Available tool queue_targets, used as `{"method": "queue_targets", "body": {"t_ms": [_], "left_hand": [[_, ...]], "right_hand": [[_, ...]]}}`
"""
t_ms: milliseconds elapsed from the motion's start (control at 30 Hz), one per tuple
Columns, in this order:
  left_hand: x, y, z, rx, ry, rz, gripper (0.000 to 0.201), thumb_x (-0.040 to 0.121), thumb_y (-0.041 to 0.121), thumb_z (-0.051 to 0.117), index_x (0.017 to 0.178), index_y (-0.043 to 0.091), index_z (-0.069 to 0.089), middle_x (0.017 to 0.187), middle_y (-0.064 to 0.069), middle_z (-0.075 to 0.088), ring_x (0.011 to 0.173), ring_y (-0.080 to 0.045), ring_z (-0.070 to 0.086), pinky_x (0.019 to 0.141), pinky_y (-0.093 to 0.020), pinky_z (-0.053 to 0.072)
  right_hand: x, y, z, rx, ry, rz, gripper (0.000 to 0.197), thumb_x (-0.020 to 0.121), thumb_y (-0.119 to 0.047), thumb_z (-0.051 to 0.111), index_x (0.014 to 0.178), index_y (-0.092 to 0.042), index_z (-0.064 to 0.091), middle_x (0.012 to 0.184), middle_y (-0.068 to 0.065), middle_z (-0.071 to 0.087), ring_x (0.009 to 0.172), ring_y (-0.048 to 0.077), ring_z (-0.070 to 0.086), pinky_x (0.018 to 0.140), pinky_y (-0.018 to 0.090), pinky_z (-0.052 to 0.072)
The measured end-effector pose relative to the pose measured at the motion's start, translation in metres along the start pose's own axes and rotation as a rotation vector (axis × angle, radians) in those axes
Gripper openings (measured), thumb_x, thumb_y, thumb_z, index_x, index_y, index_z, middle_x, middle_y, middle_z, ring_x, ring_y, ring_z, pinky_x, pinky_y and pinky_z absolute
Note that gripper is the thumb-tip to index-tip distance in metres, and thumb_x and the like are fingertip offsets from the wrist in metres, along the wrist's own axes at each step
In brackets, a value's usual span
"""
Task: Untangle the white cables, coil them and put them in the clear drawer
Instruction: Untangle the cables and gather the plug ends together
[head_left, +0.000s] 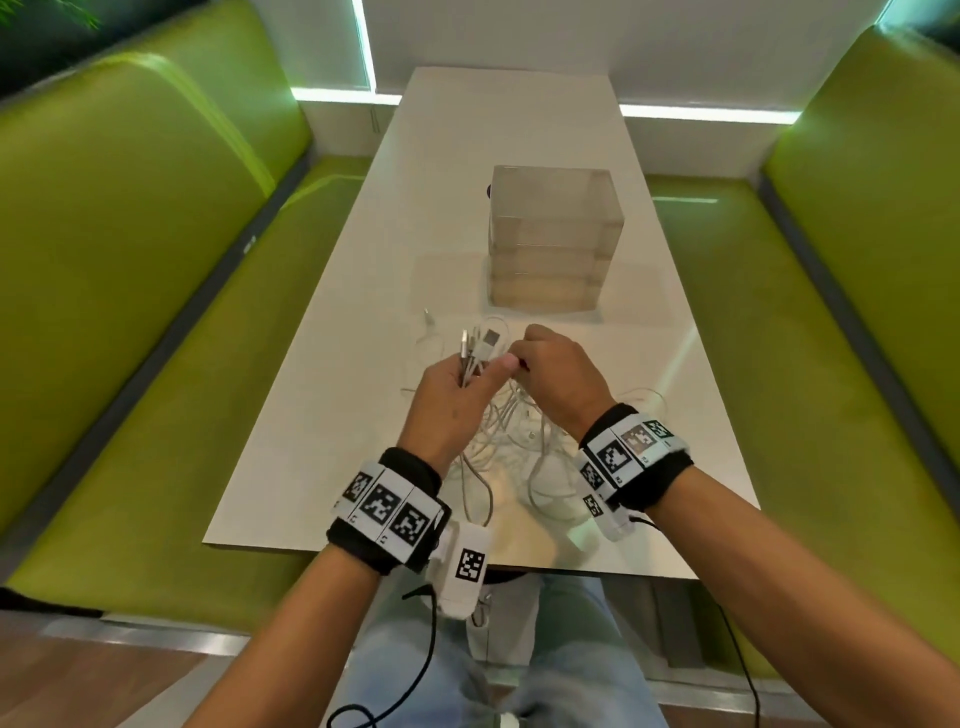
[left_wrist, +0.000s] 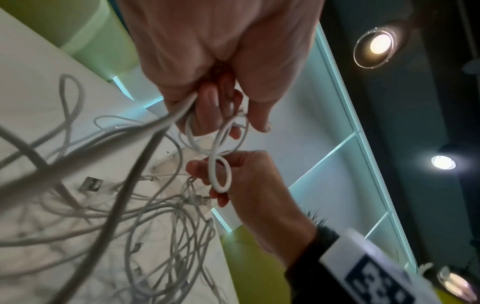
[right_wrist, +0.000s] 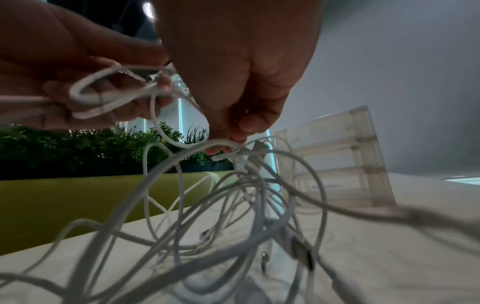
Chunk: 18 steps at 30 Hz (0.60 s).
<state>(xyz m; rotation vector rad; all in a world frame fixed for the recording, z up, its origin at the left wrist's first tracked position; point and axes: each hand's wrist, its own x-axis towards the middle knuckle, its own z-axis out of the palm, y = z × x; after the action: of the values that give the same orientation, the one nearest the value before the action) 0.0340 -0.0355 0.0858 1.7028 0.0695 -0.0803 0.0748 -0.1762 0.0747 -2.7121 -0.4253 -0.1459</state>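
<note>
White cables (head_left: 498, 447) hang tangled from both grips: left hand (head_left: 447, 400) clutches the plug ends, right hand (head_left: 556, 379) pinches a loop beside it, clear drawer (head_left: 553, 239) beyond.

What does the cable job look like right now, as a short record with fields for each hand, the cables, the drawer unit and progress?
left hand: grips a bundle of cable ends, plugs sticking up
right hand: pinches a small cable loop beside the left thumb
white cables: mostly a tangled heap on the white table, below both hands
clear drawer unit: beyond the cables, drawers closed
progress: untangling; nothing in the drawers yet
</note>
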Motion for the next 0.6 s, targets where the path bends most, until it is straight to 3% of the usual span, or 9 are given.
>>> {"method": "queue_targets", "body": {"t_ms": [133, 267, 367, 433, 500, 600], "left_hand": [[0.004, -0.008, 0.002, 0.117, 0.017, 0.037, 0.029, 0.080, 0.038, 0.073, 0.069, 0.021, 0.053, 0.054, 0.012, 0.040, 0.048, -0.007, 0.033, 0.049, -0.024, 0.029], [0.007, -0.013, 0.002, 0.211, 0.028, 0.082, 0.018, 0.082, 0.027, 0.073, 0.089, 0.015, 0.060, 0.061, 0.012, 0.051, 0.047, 0.004, 0.045, 0.048, -0.010, 0.033], [0.009, -0.015, 0.005, 0.204, 0.004, 0.066, 0.018, 0.086, 0.025, 0.067, 0.088, 0.008, 0.063, 0.064, 0.005, 0.053, 0.059, -0.010, 0.048, 0.059, -0.024, 0.040], [0.008, -0.013, 0.008, 0.177, 0.003, 0.045, 0.021, 0.088, 0.024, 0.063, 0.083, 0.004, 0.060, 0.063, 0.003, 0.048, 0.060, -0.015, 0.044, 0.060, -0.031, 0.037], [0.007, -0.008, 0.007, 0.124, 0.014, 0.043, 0.020, 0.089, 0.022, 0.061, 0.080, 0.005, 0.059, 0.061, 0.004, 0.045, 0.057, -0.015, 0.039, 0.057, -0.032, 0.034], [0.006, 0.003, -0.004, 0.010, 0.082, 0.057, 0.019, 0.089, 0.017, 0.060, 0.072, 0.014, 0.052, 0.058, 0.004, 0.038, 0.051, -0.013, 0.032, 0.050, -0.030, 0.029]], "right_hand": [[0.003, 0.003, -0.003, 0.098, 0.034, 0.078, 0.015, 0.086, -0.014, 0.057, 0.079, -0.001, 0.064, 0.076, 0.004, 0.047, 0.073, 0.025, 0.050, 0.063, 0.028, 0.028], [0.007, 0.003, -0.006, 0.195, 0.057, 0.101, 0.024, 0.084, -0.021, 0.063, 0.073, 0.000, 0.063, 0.072, 0.008, 0.051, 0.066, 0.021, 0.046, 0.059, 0.029, 0.028], [0.008, -0.001, -0.007, 0.214, 0.055, 0.093, 0.026, 0.084, -0.021, 0.063, 0.067, -0.003, 0.056, 0.068, 0.004, 0.045, 0.062, 0.020, 0.042, 0.058, 0.029, 0.028], [0.010, -0.004, -0.004, 0.215, 0.064, 0.077, 0.020, 0.085, -0.018, 0.060, 0.069, -0.007, 0.053, 0.071, 0.002, 0.044, 0.065, 0.020, 0.043, 0.060, 0.030, 0.031], [0.010, -0.006, 0.000, 0.192, 0.050, 0.044, 0.016, 0.085, -0.016, 0.060, 0.074, -0.011, 0.051, 0.077, 0.002, 0.046, 0.069, 0.019, 0.045, 0.063, 0.032, 0.036], [0.010, 0.002, 0.008, 0.148, 0.016, 0.013, 0.017, 0.088, -0.022, 0.063, 0.085, -0.006, 0.058, 0.086, 0.007, 0.053, 0.073, 0.023, 0.052, 0.066, 0.034, 0.043]]}}
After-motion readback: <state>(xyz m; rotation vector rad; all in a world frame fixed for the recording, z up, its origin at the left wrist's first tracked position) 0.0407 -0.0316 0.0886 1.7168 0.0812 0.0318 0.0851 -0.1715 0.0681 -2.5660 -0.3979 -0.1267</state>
